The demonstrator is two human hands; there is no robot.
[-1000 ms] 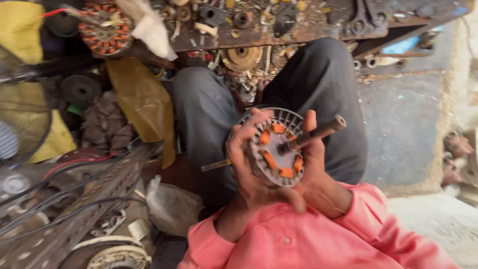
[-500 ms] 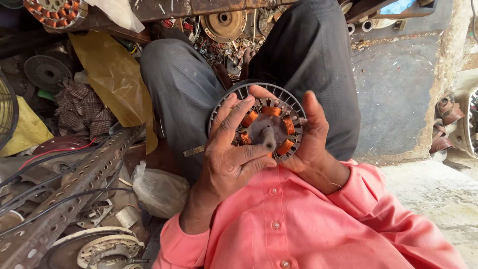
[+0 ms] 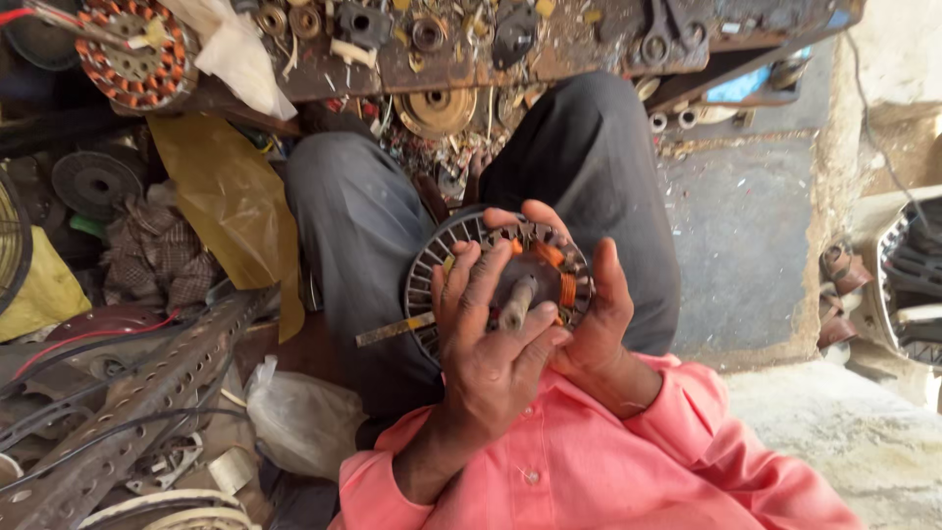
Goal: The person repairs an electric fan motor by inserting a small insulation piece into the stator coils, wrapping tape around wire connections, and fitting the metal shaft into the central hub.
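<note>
At the far left a yellow cloth is lying beside a dark round disc, and above them a wound stator with orange coils is sitting on the rusty surface that is running across the top, littered with washers, bearings and small metal parts. A perforated metal angle bar is slanting across the lower left among black cables, with a crumpled clear plastic bag lying just beside it and a sheet of yellowish plastic hanging above. In the middle, the person is sitting with grey-trousered knees apart, holding a round fan motor stator with copper-orange windings over the lap. The left hand is wrapping over its front, fingers spread and gripping the core, covering much of the windings; a thin metal strip is sticking out from beneath it toward the left. The right hand is cupping the stator's right rim, fingers curling over the top edge. Pink sleeves are filling the bottom. To the right, a grey concrete floor is showing, with a pale metal housing lying at the far edge.
</note>
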